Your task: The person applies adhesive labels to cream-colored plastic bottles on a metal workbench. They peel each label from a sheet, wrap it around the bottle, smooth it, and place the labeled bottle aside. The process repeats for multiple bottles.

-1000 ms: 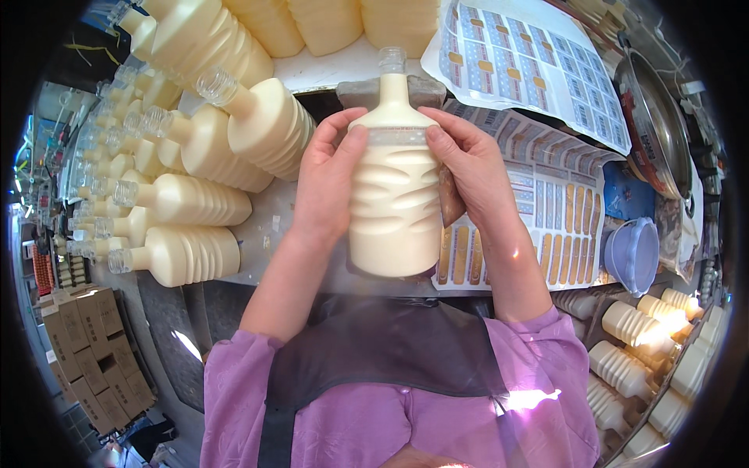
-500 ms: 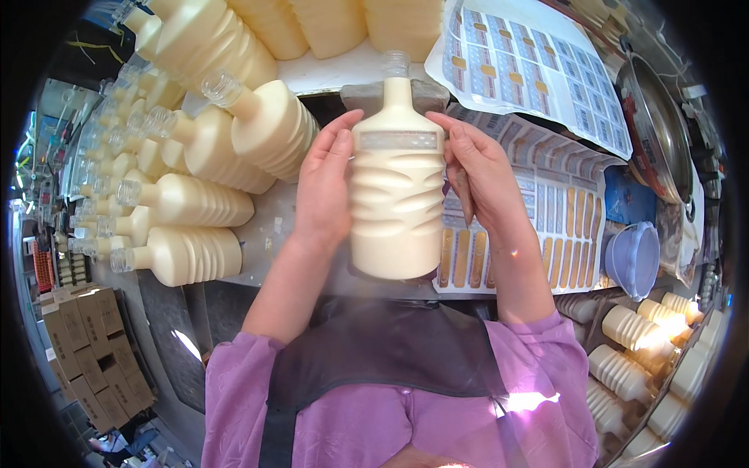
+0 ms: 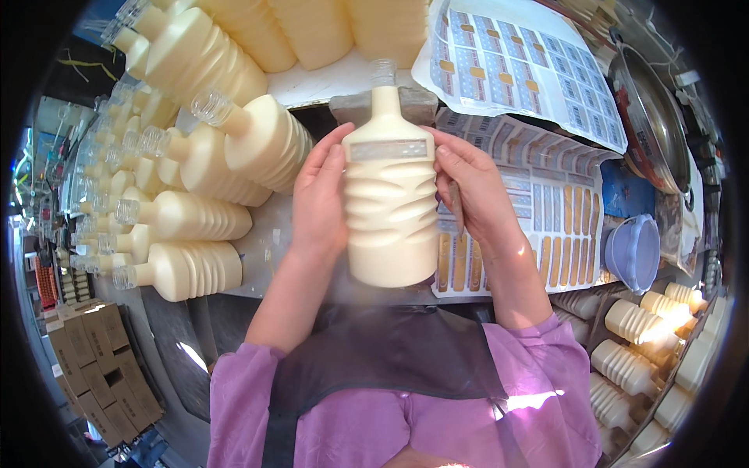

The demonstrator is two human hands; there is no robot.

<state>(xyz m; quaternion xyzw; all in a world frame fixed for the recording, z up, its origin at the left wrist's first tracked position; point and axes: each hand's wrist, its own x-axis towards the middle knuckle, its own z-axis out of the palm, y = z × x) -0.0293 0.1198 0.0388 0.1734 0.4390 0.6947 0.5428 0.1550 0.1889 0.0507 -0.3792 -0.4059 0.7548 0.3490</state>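
Upright in the picture, a cream-coloured bottle [image 3: 390, 222] with a clear threaded neck and wavy ribbed sides lies face up between my hands. A narrow silvery-grey label [image 3: 388, 150] sits across its shoulder. My left hand [image 3: 320, 195] grips the bottle's left side, its thumb beside the label. From the other side my right hand [image 3: 477, 187] holds it, with the thumb at the label's right end. A thin dark strip-like piece [image 3: 457, 207] shows under the right hand's fingers; its kind is unclear. Beneath the bottle's neck is a grey block [image 3: 343, 109].
Similar cream bottles [image 3: 195, 269] lie stacked at the left, necks outward. Label sheets [image 3: 515, 70] spread at the right, near a lilac bucket [image 3: 633, 253] and a large metal pan [image 3: 655, 117]. More bottles [image 3: 624, 365] fill the lower right. Cardboard boxes [image 3: 105, 366] stand lower left.
The view has shifted slightly, so the scene sits a little differently. Both hands keep hold of the bottle; my right thumb has come closer to the label's right end.
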